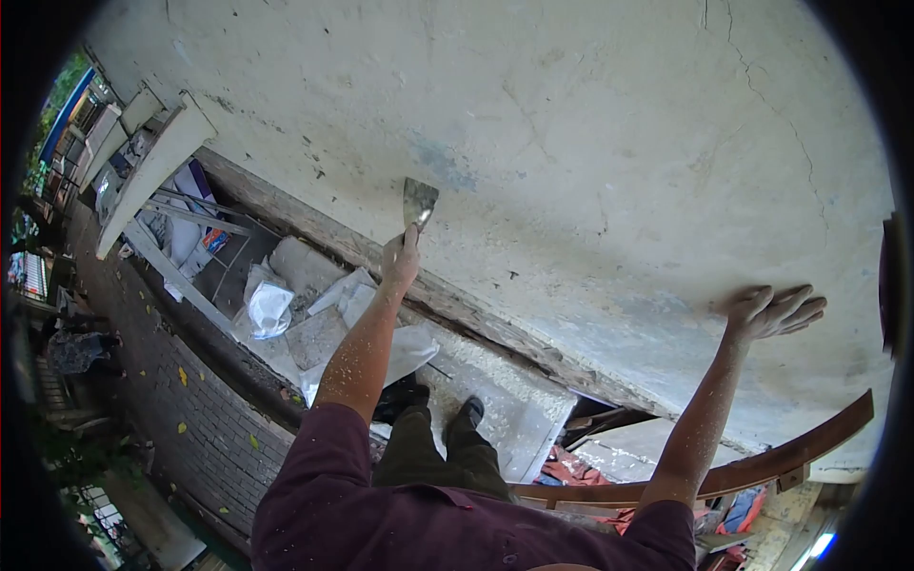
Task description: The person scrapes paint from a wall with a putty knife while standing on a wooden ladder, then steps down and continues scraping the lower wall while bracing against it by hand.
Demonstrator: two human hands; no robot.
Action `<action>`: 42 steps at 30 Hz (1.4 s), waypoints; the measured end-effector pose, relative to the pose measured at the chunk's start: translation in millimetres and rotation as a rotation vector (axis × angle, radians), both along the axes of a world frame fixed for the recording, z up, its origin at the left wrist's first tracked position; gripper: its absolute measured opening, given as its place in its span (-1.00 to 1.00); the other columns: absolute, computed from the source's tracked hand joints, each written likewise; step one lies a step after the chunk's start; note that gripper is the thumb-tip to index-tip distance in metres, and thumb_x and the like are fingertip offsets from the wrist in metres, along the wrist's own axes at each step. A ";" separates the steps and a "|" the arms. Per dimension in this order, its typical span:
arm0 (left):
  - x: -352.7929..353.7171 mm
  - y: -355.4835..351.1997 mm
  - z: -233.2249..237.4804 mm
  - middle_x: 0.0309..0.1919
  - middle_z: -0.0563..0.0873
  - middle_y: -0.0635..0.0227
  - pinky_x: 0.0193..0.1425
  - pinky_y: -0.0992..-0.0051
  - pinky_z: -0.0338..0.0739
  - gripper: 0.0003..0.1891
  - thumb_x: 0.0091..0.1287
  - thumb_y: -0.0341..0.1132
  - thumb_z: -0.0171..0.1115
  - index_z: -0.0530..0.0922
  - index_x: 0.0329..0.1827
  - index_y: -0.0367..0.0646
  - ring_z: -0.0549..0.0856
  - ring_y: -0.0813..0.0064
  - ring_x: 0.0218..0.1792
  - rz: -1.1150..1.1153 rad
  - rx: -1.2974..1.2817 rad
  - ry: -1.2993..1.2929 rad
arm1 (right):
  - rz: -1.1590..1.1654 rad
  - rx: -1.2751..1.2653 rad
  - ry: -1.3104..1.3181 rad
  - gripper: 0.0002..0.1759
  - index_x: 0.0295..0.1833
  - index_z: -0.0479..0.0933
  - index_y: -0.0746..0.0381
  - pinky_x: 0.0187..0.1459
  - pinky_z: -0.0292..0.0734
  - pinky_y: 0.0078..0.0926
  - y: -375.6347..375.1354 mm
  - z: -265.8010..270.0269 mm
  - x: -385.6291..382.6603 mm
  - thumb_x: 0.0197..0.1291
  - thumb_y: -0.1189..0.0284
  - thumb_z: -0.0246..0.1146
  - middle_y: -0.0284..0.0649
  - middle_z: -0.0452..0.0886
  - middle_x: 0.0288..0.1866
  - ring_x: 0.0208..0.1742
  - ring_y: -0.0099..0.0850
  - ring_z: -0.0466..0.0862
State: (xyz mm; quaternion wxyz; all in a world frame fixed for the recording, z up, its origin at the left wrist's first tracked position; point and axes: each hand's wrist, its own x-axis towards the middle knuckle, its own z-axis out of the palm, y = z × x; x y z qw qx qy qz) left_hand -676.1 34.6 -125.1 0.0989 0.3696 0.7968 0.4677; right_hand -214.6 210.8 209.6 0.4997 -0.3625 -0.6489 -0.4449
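My left hand (401, 261) is wrapped round the handle of a paint scraper (420, 203). The scraper's wide metal blade points up and lies against or very close to the pale wall (590, 124), just below a bluish-grey patch. Most of the handle is hidden in my fist. Farther right, my right hand (776, 312) rests on the wall with its fingers stretched out, holding nothing. Pale flecks dot both forearms. Thin cracks run down the upper right of the wall, and dark chips mark its surface on the left.
Under my feet is a dusty ledge (509, 395) strewn with flakes. Plastic bags (270, 309) and a metal frame (195, 217) lie left of it. A curved brown wooden strip (752, 473) crosses below my right arm. A brick pavement (205, 419) runs lower left.
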 end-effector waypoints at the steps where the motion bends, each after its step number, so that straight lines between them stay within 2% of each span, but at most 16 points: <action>1: -4.9 2.8 1.0 -0.38 0.66 -0.12 -0.26 0.14 0.50 -0.72 0.37 -0.23 0.06 0.58 -0.14 -0.31 0.67 -0.08 -0.37 0.044 -0.045 -0.516 | -0.001 0.005 0.008 -0.20 0.47 0.13 0.27 0.43 -0.19 0.18 1.3 0.8 -1.6 0.37 -0.13 -0.17 0.12 -0.08 0.55 0.55 0.13 -0.12; 2: -6.9 12.6 0.3 -0.39 0.66 -0.13 -0.27 0.22 0.49 -0.59 0.42 -0.13 -0.04 0.62 -0.23 -0.34 0.66 -0.06 -0.38 -0.025 0.443 0.084 | 0.001 0.008 0.005 -0.20 0.47 0.13 0.27 0.43 -0.18 0.18 0.7 0.9 -1.5 0.37 -0.13 -0.17 0.12 -0.07 0.55 0.55 0.13 -0.11; 4: -23.3 26.7 65.1 -0.45 0.65 -0.11 -0.27 0.22 0.48 -0.57 0.41 -0.11 -0.03 0.59 -0.22 -0.37 0.66 -0.01 -0.41 0.060 0.266 -0.423 | -0.003 0.012 -0.003 -0.20 0.47 0.13 0.25 0.41 -0.16 0.22 1.4 -0.3 0.8 0.37 -0.14 -0.18 0.11 -0.05 0.54 0.54 0.14 -0.11; 6: -30.9 38.1 130.4 -0.47 0.62 0.04 -0.42 0.29 0.48 -0.85 0.19 -0.51 0.21 0.44 -0.22 -0.26 0.62 0.03 -0.46 0.164 0.442 0.467 | 0.004 0.011 -0.015 -0.19 0.46 0.14 0.27 0.42 -0.16 0.19 -0.2 -0.2 -3.3 0.37 -0.14 -0.18 0.13 -0.05 0.54 0.54 0.14 -0.10; 9: -33.6 23.6 122.5 -0.53 0.60 0.03 -0.33 0.26 0.51 -0.78 0.17 -0.51 0.22 0.46 -0.12 -0.24 0.64 -0.01 -0.41 -0.052 0.223 0.132 | -0.010 0.014 -0.002 -0.18 0.46 0.13 0.28 0.42 -0.15 0.18 -2.4 1.0 -4.5 0.37 -0.15 -0.19 0.14 -0.05 0.54 0.54 0.13 -0.09; 10: -29.0 13.3 90.9 -0.53 0.62 -0.04 -0.26 0.23 0.52 -0.77 0.26 -0.33 0.19 0.55 -0.09 -0.24 0.67 0.03 -0.39 -0.061 0.089 0.002 | -0.003 0.006 0.002 -0.18 0.47 0.13 0.28 0.42 -0.16 0.18 -3.1 2.2 -5.8 0.37 -0.15 -0.19 0.14 -0.05 0.54 0.54 0.13 -0.09; 12: -0.9 -8.0 48.0 -0.45 0.64 -0.12 -0.20 0.21 0.51 -0.66 0.34 -0.15 0.07 0.64 -0.13 -0.26 0.68 0.06 -0.36 -0.009 0.092 -0.163 | 0.006 -0.012 0.019 -0.19 0.47 0.13 0.27 0.43 -0.18 0.17 -2.4 0.8 -2.9 0.37 -0.15 -0.19 0.11 -0.07 0.55 0.55 0.12 -0.12; 15: 20.0 3.5 68.6 -0.37 0.66 -0.19 -0.17 0.25 0.54 -0.47 0.34 0.04 0.02 0.63 -0.18 -0.37 0.72 -0.02 -0.24 0.045 0.199 -0.212 | 0.019 -0.001 0.018 -0.20 0.46 0.15 0.27 0.44 -0.21 0.17 1.0 0.2 0.1 0.37 -0.13 -0.16 0.12 -0.07 0.55 0.55 0.11 -0.11; 16: 12.8 15.3 88.5 -0.39 0.67 -0.17 -0.18 0.23 0.53 -0.47 0.37 0.02 0.00 0.65 -0.26 -0.37 0.71 -0.03 -0.27 -0.023 0.046 -0.215 | 0.015 -0.013 0.022 -0.19 0.45 0.16 0.29 0.44 -0.22 0.16 -0.2 -0.1 0.0 0.36 -0.14 -0.17 0.12 -0.07 0.55 0.55 0.10 -0.11; 18: 15.3 37.7 133.8 -0.44 0.66 -0.14 -0.22 0.21 0.51 -0.47 0.39 -0.01 -0.03 0.62 -0.35 -0.40 0.68 -0.07 -0.33 -0.056 0.306 -0.008 | 0.017 -0.021 0.021 -0.18 0.45 0.17 0.28 0.44 -0.23 0.16 -0.8 0.9 -2.0 0.36 -0.16 -0.16 0.12 -0.07 0.55 0.55 0.10 -0.11; 22: 38.5 21.5 160.8 -0.47 0.64 -0.18 -0.22 0.17 0.50 -0.44 0.40 0.00 -0.05 0.59 -0.35 -0.46 0.67 -0.11 -0.34 -0.073 0.100 -0.233 | 0.046 -0.027 0.040 -0.18 0.46 0.17 0.26 0.44 -0.25 0.16 -1.2 -1.2 -2.1 0.34 -0.16 -0.12 0.13 -0.07 0.55 0.56 0.11 -0.13; 27: 65.8 -15.9 -3.1 -0.37 0.68 -0.16 -0.13 0.20 0.53 -0.42 0.38 0.06 -0.04 0.64 -0.22 -0.41 0.69 -0.08 -0.24 0.028 -0.037 -0.213 | 0.061 -0.014 0.042 -0.20 0.47 0.15 0.25 0.44 -0.27 0.16 -1.1 -2.7 1.7 0.34 -0.13 -0.11 0.12 -0.08 0.55 0.56 0.12 -0.14; 30: 87.1 -10.0 5.7 -0.35 0.71 -0.08 -0.14 0.22 0.52 -0.50 0.39 0.00 -0.01 0.67 -0.22 -0.32 0.72 0.04 -0.22 0.035 -0.022 -0.298 | 0.054 -0.014 0.019 -0.18 0.47 0.15 0.25 0.44 -0.30 0.16 2.3 1.1 1.1 0.33 -0.15 -0.13 0.12 -0.09 0.56 0.56 0.12 -0.16; 34: 89.8 53.3 120.3 -0.44 0.68 -0.09 -0.25 0.17 0.49 -0.52 0.39 -0.02 0.00 0.64 -0.24 -0.34 0.70 0.00 -0.32 -0.103 0.445 -0.017 | 0.044 -0.082 0.086 -0.16 0.47 0.15 0.25 0.44 -0.32 0.15 -3.2 -3.6 -6.7 0.33 -0.19 -0.15 0.11 -0.11 0.56 0.57 0.10 -0.21; 37: 106.5 35.3 119.1 -0.45 0.67 -0.11 -0.25 0.14 0.50 -0.49 0.38 0.02 0.00 0.64 -0.25 -0.36 0.69 -0.06 -0.32 -0.129 0.064 -0.200 | 0.035 -0.084 0.092 -0.13 0.49 0.09 0.25 0.44 -0.36 0.16 -2.5 -16.5 -7.1 0.33 -0.20 -0.17 0.12 -0.13 0.56 0.57 0.10 -0.24; 42: 144.3 7.3 25.7 -0.43 0.69 -0.09 -0.20 0.12 0.51 -0.43 0.38 0.08 -0.03 0.64 -0.26 -0.36 0.68 -0.11 -0.29 -0.043 -0.127 -0.275 | 0.062 -0.161 0.055 -0.10 0.54 -0.14 0.22 0.47 -0.45 0.12 -12.6 -77.4 -40.5 0.33 -0.18 -0.17 0.10 -0.32 0.58 0.57 0.07 -0.33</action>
